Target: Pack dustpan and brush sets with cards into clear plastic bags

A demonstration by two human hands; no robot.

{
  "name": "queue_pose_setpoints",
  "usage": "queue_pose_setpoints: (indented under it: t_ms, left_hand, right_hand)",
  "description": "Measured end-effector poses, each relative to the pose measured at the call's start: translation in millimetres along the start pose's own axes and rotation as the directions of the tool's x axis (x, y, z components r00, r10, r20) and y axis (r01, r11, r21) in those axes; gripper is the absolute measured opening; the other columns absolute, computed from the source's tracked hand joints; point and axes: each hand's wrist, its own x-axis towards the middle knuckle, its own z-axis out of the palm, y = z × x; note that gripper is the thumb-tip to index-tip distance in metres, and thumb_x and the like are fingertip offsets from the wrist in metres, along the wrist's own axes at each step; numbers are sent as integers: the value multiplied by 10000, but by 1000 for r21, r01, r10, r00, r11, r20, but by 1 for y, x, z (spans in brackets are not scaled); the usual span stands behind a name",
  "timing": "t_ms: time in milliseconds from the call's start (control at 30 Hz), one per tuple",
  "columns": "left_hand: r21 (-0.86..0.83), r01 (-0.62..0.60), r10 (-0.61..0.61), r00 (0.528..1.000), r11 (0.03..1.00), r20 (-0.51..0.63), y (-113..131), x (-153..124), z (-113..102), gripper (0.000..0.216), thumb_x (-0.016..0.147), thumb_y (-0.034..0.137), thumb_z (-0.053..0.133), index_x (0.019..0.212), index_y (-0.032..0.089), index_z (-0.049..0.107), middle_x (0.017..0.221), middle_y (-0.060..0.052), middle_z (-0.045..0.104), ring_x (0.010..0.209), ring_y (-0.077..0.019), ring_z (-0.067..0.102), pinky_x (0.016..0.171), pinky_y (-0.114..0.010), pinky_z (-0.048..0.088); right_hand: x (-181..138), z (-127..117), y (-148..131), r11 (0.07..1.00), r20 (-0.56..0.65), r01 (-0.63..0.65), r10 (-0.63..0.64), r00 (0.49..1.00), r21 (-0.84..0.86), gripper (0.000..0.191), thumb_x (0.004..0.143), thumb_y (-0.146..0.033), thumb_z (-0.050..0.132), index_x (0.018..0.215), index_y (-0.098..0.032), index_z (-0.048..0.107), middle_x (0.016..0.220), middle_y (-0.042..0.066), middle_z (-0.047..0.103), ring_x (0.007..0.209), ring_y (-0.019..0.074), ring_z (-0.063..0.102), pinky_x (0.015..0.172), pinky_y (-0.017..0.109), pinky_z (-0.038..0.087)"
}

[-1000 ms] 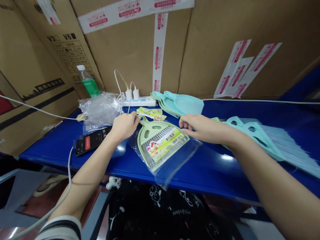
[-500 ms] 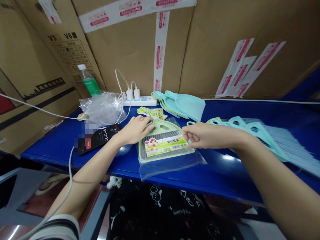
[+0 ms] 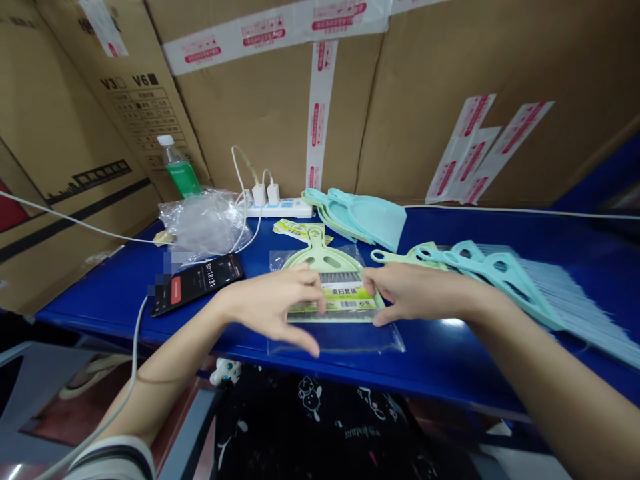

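Observation:
A pale green dustpan and brush set (image 3: 320, 257) with a yellow-green label lies inside a clear plastic bag (image 3: 350, 339) on the blue table (image 3: 120, 283). My left hand (image 3: 277, 307) lies on the left side of the bag, fingers stretched over the label. My right hand (image 3: 407, 293) grips the bag's right edge with thumb and fingers pinched on it. The handle of the set points away from me.
A black phone (image 3: 197, 281) on a white cable lies at the left, beside crumpled clear bags (image 3: 203, 220) and a green bottle (image 3: 177, 170). A power strip (image 3: 277, 208), paper labels (image 3: 295, 229), stacked turquoise dustpans (image 3: 367, 217) and turquoise brushes (image 3: 505, 273) lie behind. Cardboard boxes (image 3: 425, 87) wall the back.
The bagged set has turned so its handle points straight away from me. Both hands slid toward me, down to the lower part of the bag.

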Motion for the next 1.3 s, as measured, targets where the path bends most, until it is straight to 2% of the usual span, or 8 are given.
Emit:
queue_pose_setpoints:
  t_ms: [133, 267, 500, 700, 767, 933, 1133, 1300]
  left_hand:
    - [13, -46, 45, 998, 999, 34, 12, -12, 11, 478, 710, 323, 770, 1105, 144, 572, 1066, -101, 574, 973, -237, 543, 889, -336, 467]
    - [46, 13, -13, 1000, 999, -9, 17, -23, 13, 351, 727, 40, 554, 1055, 159, 591, 1037, -71, 613, 979, -212, 556, 963, -347, 428]
    - [61, 191, -185, 978, 980, -93, 14, -34, 1, 246, 960, 179, 420, 841, 172, 635, 849, -36, 651, 845, -179, 568, 857, -326, 436]
    - [51, 276, -260, 943, 960, -208, 4, -33, 11, 233, 966, 261, 460, 846, 188, 646, 814, -25, 636, 821, -181, 540, 802, -315, 435]
    - [24, 303, -288, 924, 953, -250, 0, -32, 16, 230, 965, 273, 465, 819, 185, 620, 798, -14, 633, 795, -171, 552, 763, -295, 433]
    - [8, 391, -365, 865, 920, -344, -3, -29, 23, 230, 965, 274, 445, 778, 179, 539, 756, 0, 603, 675, -141, 561, 625, -246, 408]
    - [27, 379, -338, 852, 925, -399, -6, -27, 28, 171, 920, 202, 505, 752, 185, 483, 716, 22, 587, 627, -121, 555, 581, -225, 394]
    - [60, 377, -319, 850, 924, -420, -9, -27, 31, 61, 872, 132, 536, 907, 180, 522, 728, 30, 602, 640, -125, 567, 589, -228, 416]
  right_hand:
    - [-3, 9, 3, 997, -53, 28, -24, 998, 77, 251, 814, -399, 585, 746, -243, 401, 614, -15, 497, 573, 180, 493, 532, 284, 329]
    - [-4, 19, 8, 995, -145, 52, -40, 989, 80, 230, 848, -378, 541, 737, -243, 391, 570, -31, 454, 539, 167, 449, 535, 283, 305]
    - [-7, 27, 9, 991, -219, 109, -89, 972, 82, 227, 804, -310, 607, 754, -236, 398, 788, 42, 604, 699, 211, 540, 609, 307, 356]
    - [-5, 31, 12, 929, -270, 344, -299, 915, 138, 54, 828, -242, 537, 782, -214, 531, 869, 60, 609, 860, 230, 558, 737, 349, 408]
    - [-6, 31, 11, 896, -275, 405, -349, 896, 182, 186, 892, -274, 439, 766, -214, 562, 839, 61, 603, 875, 225, 554, 765, 357, 412]
    - [-9, 32, 5, 905, -303, 337, -255, 918, 261, 398, 935, -501, 361, 751, -213, 564, 801, 68, 600, 774, 218, 554, 718, 368, 425]
    - [0, 43, 8, 931, -398, 296, -194, 897, 215, 174, 837, -270, 461, 669, -225, 465, 575, -6, 504, 585, 161, 501, 580, 297, 362]
    - [3, 46, 9, 935, -451, 298, -185, 873, 193, 37, 821, -188, 452, 831, -223, 444, 521, -72, 435, 488, 133, 438, 532, 272, 329]
